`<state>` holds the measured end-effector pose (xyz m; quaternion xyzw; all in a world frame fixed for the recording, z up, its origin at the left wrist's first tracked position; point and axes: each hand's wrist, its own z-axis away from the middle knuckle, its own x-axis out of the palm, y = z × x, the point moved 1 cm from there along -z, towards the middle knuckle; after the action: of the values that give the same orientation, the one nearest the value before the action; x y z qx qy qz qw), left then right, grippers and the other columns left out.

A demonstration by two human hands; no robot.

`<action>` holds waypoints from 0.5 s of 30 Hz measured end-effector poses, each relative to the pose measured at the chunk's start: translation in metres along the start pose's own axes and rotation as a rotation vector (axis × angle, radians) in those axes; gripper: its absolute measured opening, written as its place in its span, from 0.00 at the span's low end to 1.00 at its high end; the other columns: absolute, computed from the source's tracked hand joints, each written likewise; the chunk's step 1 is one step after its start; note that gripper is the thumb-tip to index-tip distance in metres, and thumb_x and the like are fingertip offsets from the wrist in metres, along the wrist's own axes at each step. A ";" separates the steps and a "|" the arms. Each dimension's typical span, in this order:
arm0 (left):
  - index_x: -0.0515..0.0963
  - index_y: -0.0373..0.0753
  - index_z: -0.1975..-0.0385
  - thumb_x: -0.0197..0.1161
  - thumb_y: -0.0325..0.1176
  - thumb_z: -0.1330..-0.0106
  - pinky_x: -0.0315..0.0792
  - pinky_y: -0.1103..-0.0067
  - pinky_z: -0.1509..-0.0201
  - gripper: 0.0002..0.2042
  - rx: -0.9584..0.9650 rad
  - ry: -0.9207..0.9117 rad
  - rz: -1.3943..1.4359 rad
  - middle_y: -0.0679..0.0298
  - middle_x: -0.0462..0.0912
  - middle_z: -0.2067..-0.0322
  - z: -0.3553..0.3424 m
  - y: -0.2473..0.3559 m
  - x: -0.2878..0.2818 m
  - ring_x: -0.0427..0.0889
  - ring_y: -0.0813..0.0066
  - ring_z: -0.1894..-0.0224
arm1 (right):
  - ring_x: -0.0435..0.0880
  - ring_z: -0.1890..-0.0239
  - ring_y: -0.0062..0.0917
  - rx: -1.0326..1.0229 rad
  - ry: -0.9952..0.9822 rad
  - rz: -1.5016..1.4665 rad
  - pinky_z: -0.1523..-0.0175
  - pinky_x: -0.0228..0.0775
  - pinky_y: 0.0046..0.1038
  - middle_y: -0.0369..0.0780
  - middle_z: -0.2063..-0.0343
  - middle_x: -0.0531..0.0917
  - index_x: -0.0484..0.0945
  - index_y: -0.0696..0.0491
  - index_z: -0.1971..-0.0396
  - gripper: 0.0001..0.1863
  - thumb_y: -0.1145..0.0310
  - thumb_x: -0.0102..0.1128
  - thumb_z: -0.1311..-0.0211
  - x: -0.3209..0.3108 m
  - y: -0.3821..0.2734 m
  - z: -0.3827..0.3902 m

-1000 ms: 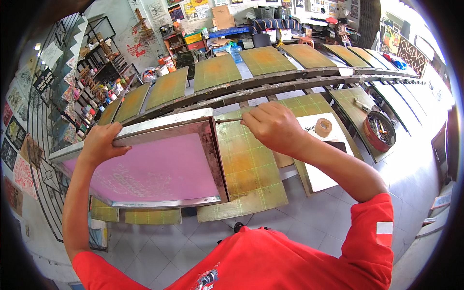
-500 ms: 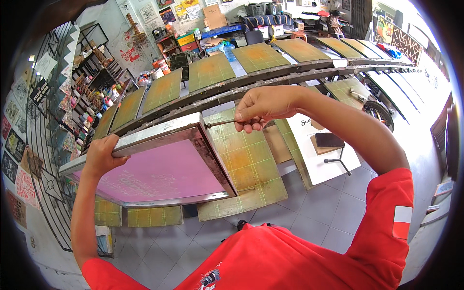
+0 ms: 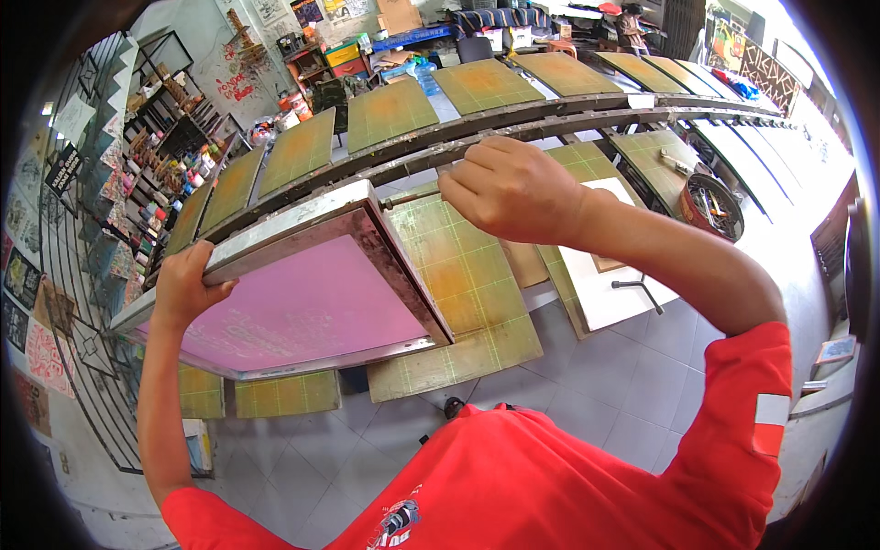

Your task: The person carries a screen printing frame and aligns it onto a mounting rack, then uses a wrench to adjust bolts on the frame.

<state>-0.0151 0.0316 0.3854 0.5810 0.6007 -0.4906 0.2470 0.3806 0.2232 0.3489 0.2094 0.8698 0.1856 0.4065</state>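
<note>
A silk-screen frame, pink mesh in a metal rim with pale lettering on it, is held tilted up in front of me. My left hand grips its upper rim near the left end, thumb on the near side. My right hand is closed in a fist around a thin metal rod, whose far end meets the frame's upper right corner. What kind of tool or bolt the rod is, I cannot make out. Beneath the frame lies a green-yellow printing board marked with grid lines.
Long dark rails run across, with several more printing boards beyond. To the right, a dark bent-handled tool lies on a white board. A round tin of tools stands farther right. A stair railing rises at left.
My right hand has turned over, back of the hand now up, and shifted slightly right. The frame stays gripped in my left hand. My forearm now covers the phone seen before.
</note>
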 end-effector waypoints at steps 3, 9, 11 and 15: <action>0.71 0.36 0.67 0.76 0.38 0.59 0.69 0.63 0.71 0.23 -0.008 0.003 -0.003 0.52 0.76 0.76 0.000 -0.001 0.000 0.76 0.47 0.73 | 0.81 0.70 0.29 0.296 -0.112 -0.371 0.63 0.73 0.25 0.39 0.77 0.80 0.79 0.56 0.75 0.10 0.65 0.58 0.39 0.003 0.003 -0.002; 0.70 0.36 0.67 0.76 0.38 0.58 0.69 0.63 0.71 0.23 0.015 0.009 -0.019 0.52 0.75 0.76 -0.001 -0.003 0.000 0.76 0.47 0.73 | 0.79 0.72 0.17 0.804 -0.694 -1.583 0.65 0.73 0.21 0.37 0.72 0.84 0.82 0.61 0.61 0.17 0.60 0.57 0.33 0.007 0.039 -0.010; 0.70 0.36 0.67 0.75 0.38 0.58 0.69 0.63 0.71 0.23 0.019 0.010 -0.011 0.52 0.75 0.76 -0.001 -0.004 0.000 0.76 0.47 0.73 | 0.78 0.72 0.16 0.786 -0.663 -1.550 0.65 0.72 0.21 0.36 0.72 0.84 0.83 0.60 0.63 0.16 0.61 0.57 0.34 0.006 0.038 -0.010; 0.70 0.36 0.67 0.75 0.39 0.58 0.69 0.62 0.71 0.23 0.014 0.009 -0.007 0.52 0.75 0.76 0.000 -0.001 -0.002 0.76 0.47 0.73 | 0.79 0.74 0.20 0.634 -0.561 -1.139 0.66 0.71 0.22 0.36 0.74 0.83 0.82 0.60 0.65 0.12 0.66 0.58 0.37 -0.011 0.029 -0.018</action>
<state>-0.0156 0.0303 0.3876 0.5827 0.6006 -0.4929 0.2384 0.3792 0.2393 0.3804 -0.1299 0.7186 -0.3788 0.5685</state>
